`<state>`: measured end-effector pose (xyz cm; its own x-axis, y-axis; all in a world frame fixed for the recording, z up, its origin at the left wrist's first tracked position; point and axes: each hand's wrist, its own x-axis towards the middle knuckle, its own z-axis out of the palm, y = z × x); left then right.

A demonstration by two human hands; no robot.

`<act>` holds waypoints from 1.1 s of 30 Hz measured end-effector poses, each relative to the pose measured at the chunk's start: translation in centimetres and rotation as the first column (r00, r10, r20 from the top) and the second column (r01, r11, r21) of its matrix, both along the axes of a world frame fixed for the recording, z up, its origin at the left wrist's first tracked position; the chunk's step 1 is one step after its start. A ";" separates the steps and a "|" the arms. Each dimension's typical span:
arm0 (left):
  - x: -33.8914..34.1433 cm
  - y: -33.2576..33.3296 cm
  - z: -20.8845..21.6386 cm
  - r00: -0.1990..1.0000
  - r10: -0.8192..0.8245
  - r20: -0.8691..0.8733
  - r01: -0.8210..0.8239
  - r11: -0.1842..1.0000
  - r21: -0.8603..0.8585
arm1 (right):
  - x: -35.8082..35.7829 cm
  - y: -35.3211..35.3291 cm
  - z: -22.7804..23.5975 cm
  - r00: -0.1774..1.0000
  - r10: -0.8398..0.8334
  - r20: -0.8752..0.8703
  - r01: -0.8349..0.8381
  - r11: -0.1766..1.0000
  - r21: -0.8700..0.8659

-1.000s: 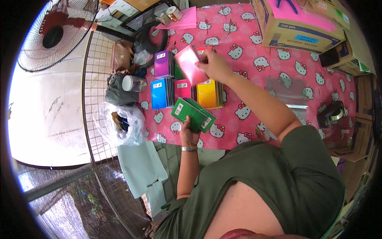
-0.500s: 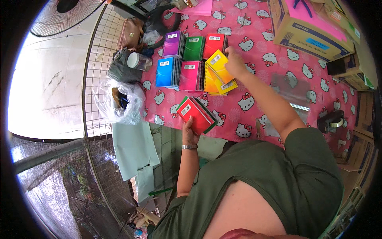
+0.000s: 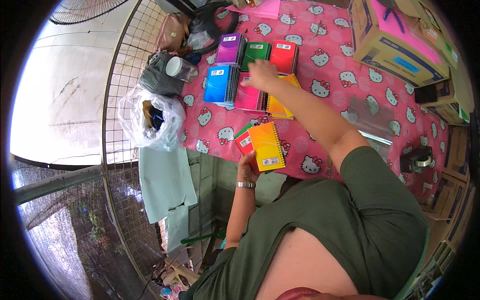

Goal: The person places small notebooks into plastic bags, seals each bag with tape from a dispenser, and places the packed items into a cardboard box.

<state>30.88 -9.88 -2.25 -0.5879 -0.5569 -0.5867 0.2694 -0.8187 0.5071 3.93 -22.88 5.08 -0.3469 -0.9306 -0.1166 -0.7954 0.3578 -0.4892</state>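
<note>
Near the table's front edge my left hand (image 3: 248,166) is closed on a small fan of spiral notebooks. A yellow notebook (image 3: 267,144) lies on top, over a red notebook (image 3: 243,142) and a green one that shows only at its edges. My right hand (image 3: 262,75) reaches across the table with fingers apart, above the pink notebook stack (image 3: 247,100) and the green notebook stack (image 3: 255,52). Around it stand a purple stack (image 3: 228,51), a red stack (image 3: 283,59), a blue stack (image 3: 218,87) and a yellow stack (image 3: 279,108), partly under my forearm.
Cardboard boxes (image 3: 395,57) stand at the right, near a tape dispenser (image 3: 417,160) and clear plastic sleeves (image 3: 370,117). Left of the stacks are a lidded jar (image 3: 181,69), a grey bag (image 3: 159,80), a pink bag (image 3: 171,35) and a white plastic bag (image 3: 172,117).
A yellow notebook has come from the yellow stack onto the notebooks in my left hand. My right hand has let it go and moved left over the pink and green stacks.
</note>
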 end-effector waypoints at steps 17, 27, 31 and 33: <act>0.9 -0.8 2.8 0.918 0.362 -0.160 -0.369 0.929 -0.017 | 6.4 -0.4 -0.9 0.885 0.121 0.449 -0.046 0.984 -0.173; 3.2 -0.1 0.7 0.911 0.408 0.060 -0.402 0.911 -0.095 | 9.9 -6.1 -1.7 0.748 -0.450 0.488 0.503 0.864 0.025; 0.9 -0.1 0.4 0.930 0.366 0.025 -0.359 0.923 -0.137 | 8.7 -8.9 -1.4 0.532 -0.627 0.569 0.642 0.737 0.212; -0.2 -0.5 0.5 0.939 0.343 0.011 -0.338 0.930 -0.146 | 7.3 -8.3 -1.4 0.525 -0.447 0.725 0.523 0.841 0.140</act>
<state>30.67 -10.43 -1.79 -0.3289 -0.7979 -0.5051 0.4993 -0.6009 0.6242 11.27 -31.20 3.69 -0.5906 -0.6630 -0.4600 0.0984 0.5066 -0.8565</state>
